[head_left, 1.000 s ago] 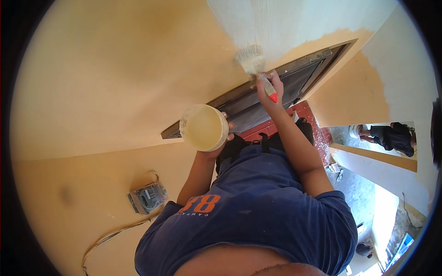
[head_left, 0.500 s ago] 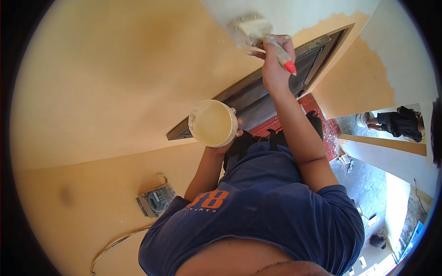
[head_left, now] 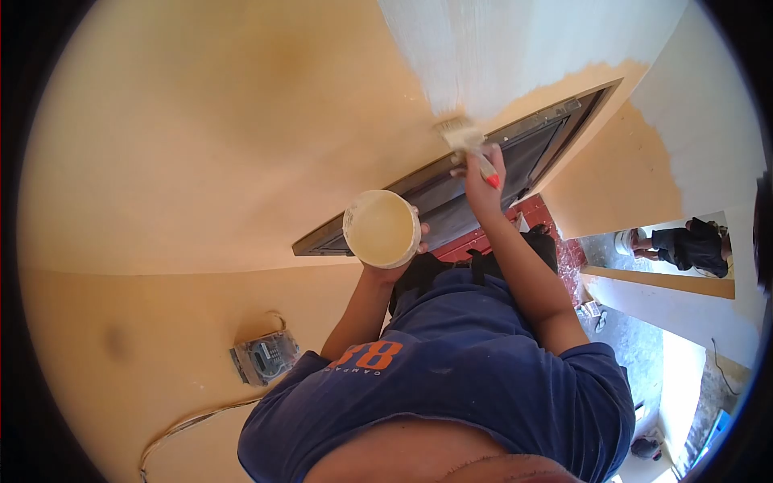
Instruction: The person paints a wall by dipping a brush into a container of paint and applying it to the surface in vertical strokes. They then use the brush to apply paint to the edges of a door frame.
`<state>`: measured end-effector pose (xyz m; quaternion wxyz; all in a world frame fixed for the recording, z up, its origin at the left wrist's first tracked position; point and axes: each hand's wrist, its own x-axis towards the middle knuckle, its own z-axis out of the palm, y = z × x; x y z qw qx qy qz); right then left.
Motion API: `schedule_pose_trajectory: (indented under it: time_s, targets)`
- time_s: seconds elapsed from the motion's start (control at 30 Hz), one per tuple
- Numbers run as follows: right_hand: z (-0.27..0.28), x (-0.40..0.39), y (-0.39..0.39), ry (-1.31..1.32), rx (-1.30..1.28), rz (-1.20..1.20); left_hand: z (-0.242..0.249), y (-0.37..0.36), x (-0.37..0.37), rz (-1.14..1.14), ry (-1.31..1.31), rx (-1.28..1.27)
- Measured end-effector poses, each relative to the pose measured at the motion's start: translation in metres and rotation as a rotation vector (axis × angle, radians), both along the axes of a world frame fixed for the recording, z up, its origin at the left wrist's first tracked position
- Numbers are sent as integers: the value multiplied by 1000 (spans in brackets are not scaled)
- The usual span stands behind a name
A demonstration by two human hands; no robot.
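My right hand (head_left: 485, 179) grips a wide paintbrush (head_left: 463, 135) with a red-tipped handle. Its bristles lie at the wall, by the lower edge of a streaky white painted patch (head_left: 491, 48) and just above the dark door frame (head_left: 411, 179). In my left hand (head_left: 422, 233) is a small round paint tub (head_left: 349, 235), held up near my waist with its mouth facing me. Pale, creamy paint (head_left: 382, 229) shows inside it. The tub hides most of the left hand; only fingers show along its right side.
Yellow-orange wall (head_left: 241, 145) stretches to the left. A dusty, boxed device (head_left: 266, 356) with cables (head_left: 185, 420) is on the lower left wall. Red tiles (head_left: 539, 216) lie below the door. Through an opening at right, a person in dark clothes (head_left: 692, 245) is beside a white bucket (head_left: 624, 242).
The brush in my right hand has swept down the wall toward the door frame, and white streaks show behind it. My left hand still holds the tub, slightly lower in view.
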<state>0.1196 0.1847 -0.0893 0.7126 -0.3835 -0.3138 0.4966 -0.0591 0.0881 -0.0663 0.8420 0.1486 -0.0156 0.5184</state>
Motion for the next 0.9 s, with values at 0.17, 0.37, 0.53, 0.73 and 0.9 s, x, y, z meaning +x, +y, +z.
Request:
schedule_pose_trajectory:
  time_s: [0.17,0.37,0.53,0.73,0.9]
  targets:
    - [71,-7,44,93,38,-103,1,5,3,-2,-18,-2]
    - [95,-9,16,38,327,-152,-2,9,1,-11,-20,-3]
    - [-2,-16,21,-475,282,-111,-1,11,-3,-2,-23,7]
    - [-9,-6,-9,-72,16,-4,-1,5,-12,15,-1,19]
    - [42,0,42,-144,144,-122,-2,3,-12,28,-9,28]
